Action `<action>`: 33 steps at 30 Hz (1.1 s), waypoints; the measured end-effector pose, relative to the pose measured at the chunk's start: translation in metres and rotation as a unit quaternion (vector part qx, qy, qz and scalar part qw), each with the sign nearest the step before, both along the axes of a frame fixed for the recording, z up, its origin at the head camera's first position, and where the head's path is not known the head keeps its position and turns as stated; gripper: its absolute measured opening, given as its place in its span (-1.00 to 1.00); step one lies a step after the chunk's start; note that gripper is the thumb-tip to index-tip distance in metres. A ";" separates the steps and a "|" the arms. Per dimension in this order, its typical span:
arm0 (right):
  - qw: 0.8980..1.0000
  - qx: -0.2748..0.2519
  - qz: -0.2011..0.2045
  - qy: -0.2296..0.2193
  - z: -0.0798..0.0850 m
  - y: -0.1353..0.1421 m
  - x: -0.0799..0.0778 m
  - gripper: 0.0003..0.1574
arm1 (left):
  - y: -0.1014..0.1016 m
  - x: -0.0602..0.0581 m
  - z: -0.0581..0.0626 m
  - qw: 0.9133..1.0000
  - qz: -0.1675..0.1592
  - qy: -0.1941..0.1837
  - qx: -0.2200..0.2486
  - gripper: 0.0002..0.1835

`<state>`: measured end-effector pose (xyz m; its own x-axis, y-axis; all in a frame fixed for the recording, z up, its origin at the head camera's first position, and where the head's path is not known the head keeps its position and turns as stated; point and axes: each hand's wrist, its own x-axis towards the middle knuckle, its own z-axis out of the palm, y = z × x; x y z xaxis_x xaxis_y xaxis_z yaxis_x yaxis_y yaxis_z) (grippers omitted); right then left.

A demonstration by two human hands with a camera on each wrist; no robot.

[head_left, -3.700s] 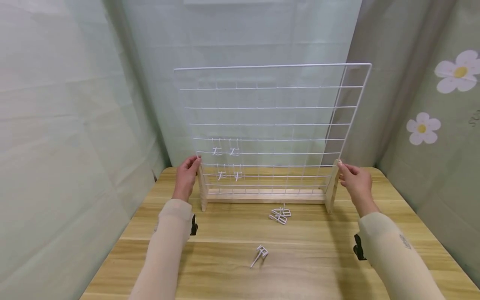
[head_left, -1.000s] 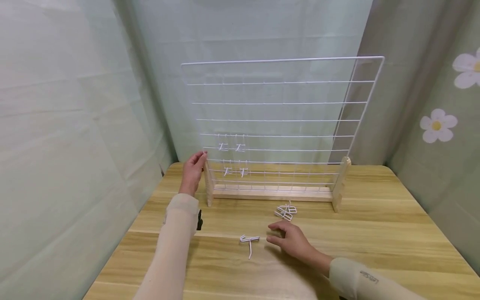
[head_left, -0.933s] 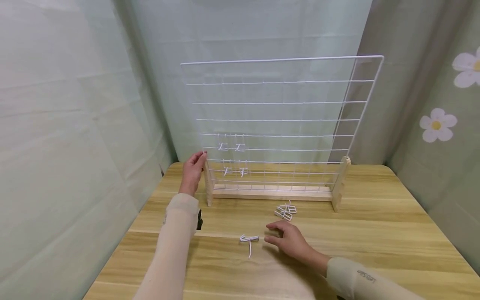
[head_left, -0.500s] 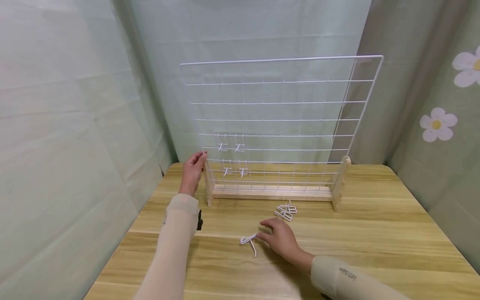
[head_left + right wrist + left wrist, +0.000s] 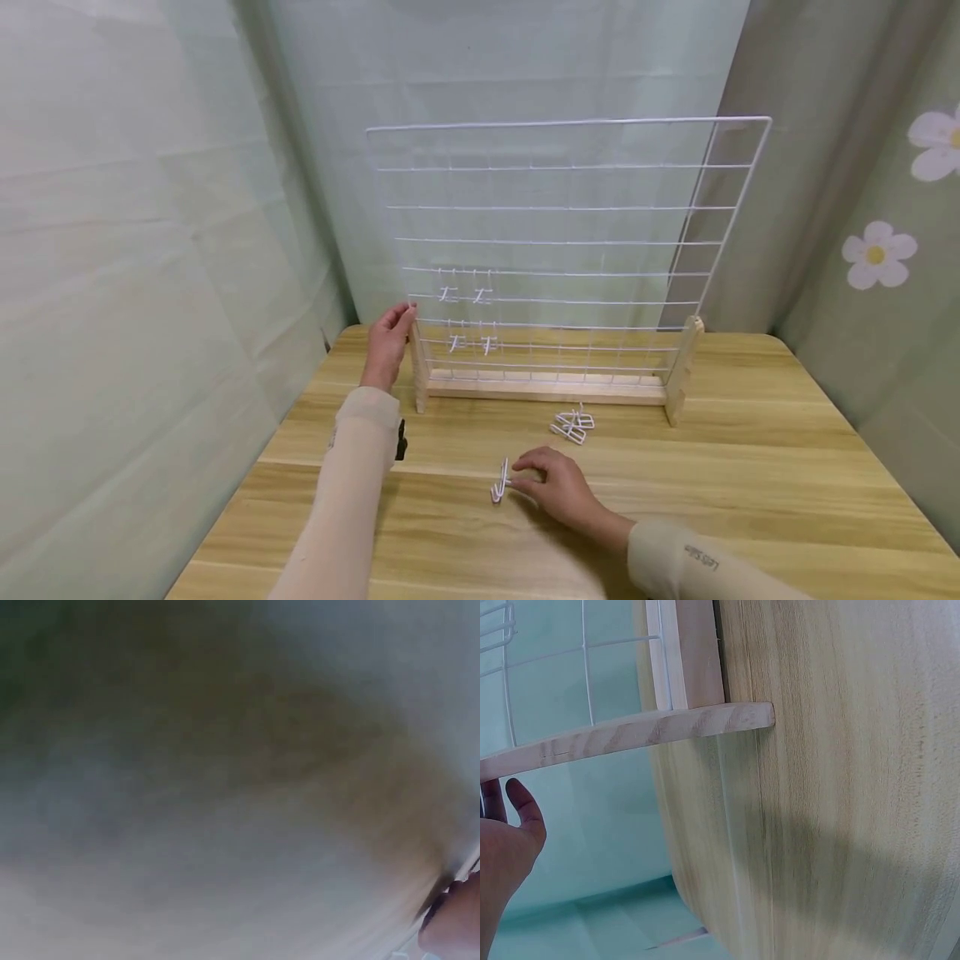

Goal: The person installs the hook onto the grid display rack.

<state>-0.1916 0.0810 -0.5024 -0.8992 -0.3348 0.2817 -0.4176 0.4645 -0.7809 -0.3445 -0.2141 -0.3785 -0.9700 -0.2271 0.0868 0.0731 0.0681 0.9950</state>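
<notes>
A white wire grid rack [image 5: 570,272] stands upright on a wooden base, a light wooden upright [image 5: 652,729] on each side. My left hand [image 5: 387,340] holds the top of the left upright; in the left wrist view its fingers reach the outer face, partly cut off. My right hand [image 5: 557,487] is low over the table, thumb and forefinger at the peg of a white wire hook [image 5: 500,482], which stands on its edge. Several white hooks [image 5: 452,343] hang on the rack's lower left. A few more loose hooks [image 5: 573,423] lie tangled in front of the base.
The wood-grain table [image 5: 750,500] has rounded back corners. Pale green curtains [image 5: 187,208] enclose it at the back and sides, with daisies [image 5: 879,255] on the right. The right wrist view is blurred, a bit of hand at its lower right corner.
My right hand has left the rack's right upright and come down to the single hook, which has turned in its fingertips over the last half second. My left hand has stayed on the left upright.
</notes>
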 end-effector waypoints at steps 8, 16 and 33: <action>1.000 -0.007 0.012 -0.022 -0.006 -0.004 0.002 -0.78 | -0.002 0.004 -0.001 1.000 -0.003 -0.004 -0.009 -0.47; 1.000 0.025 0.000 -0.004 -0.012 -0.008 0.007 -0.80 | -0.002 0.007 -0.007 1.000 -0.002 -0.003 -0.012 -0.48; 0.995 0.081 -0.028 0.054 -0.007 -0.017 0.000 -0.88 | -0.001 0.002 -0.002 1.000 -0.001 -0.003 0.008 -0.48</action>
<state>-0.1917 0.0643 -0.5089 -0.8850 -0.3344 0.3239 -0.4651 0.6054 -0.6459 -0.3430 -0.2156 -0.3803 -0.9707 -0.2271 0.0780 0.0679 0.0520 0.9963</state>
